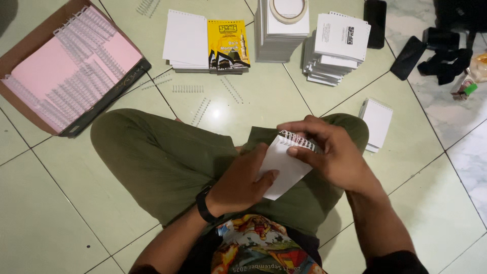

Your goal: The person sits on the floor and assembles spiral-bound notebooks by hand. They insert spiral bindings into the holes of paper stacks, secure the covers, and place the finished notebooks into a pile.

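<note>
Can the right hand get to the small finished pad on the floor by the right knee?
Probably yes: the pad lies on bare tile beside the knee, nothing on it. But the right hand is busy on the booklet.

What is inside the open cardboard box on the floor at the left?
The cardboard box holds pink paper with many white spiral binding coils lying across it. What lies under the pink paper is covered.
</note>
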